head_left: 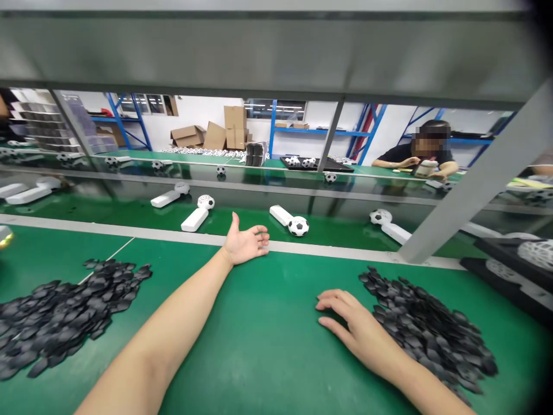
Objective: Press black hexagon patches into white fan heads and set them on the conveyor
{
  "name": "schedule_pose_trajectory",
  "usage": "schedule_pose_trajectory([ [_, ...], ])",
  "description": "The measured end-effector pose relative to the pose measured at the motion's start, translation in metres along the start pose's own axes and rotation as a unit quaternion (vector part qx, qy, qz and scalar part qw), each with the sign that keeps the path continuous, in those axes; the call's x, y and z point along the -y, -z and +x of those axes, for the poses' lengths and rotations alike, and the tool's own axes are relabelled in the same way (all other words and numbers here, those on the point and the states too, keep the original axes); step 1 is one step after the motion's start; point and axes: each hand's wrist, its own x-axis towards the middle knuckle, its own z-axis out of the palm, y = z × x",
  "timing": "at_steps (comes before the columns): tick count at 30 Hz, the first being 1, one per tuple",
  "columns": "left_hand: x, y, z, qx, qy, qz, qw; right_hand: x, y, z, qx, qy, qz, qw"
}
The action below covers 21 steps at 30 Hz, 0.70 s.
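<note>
My left hand (246, 242) reaches out over the metal rail at the belt's near edge, palm turned sideways, fingers apart and nothing in it. Just beyond it on the green belt, a white piece with a football-patterned ball (298, 226) lies to the right, and a similar piece with a speckled ball (206, 202) to the left. Above the green table (259, 346) my right hand (345, 320) is held with curved, parted fingers, holding nothing. Beside it lies a heap of small flat black pieces (432, 328).
Another heap of black pieces (86, 305) lies at the left. A slanted metal post (470, 178) rises at the right, near stacked black trays (510, 276). Overhead spans a grey shelf (259, 52). A co-worker (419, 153) sits across the line.
</note>
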Motion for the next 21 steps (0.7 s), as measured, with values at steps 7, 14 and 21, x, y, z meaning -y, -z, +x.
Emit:
schedule_pose_trajectory([
  [7,0.0,0.002,0.003,-0.001,0.011,0.018,1.0,0.0,0.0,0.0,0.011,-0.013,0.001,1.0],
  [14,-0.001,0.005,0.003,-0.026,0.009,0.045,0.999,0.002,0.001,0.0,0.009,-0.011,0.011,1.0],
  [21,0.003,-0.022,0.005,-0.023,0.006,0.009,1.0,0.002,0.001,0.0,0.003,-0.006,0.006,1.0],
])
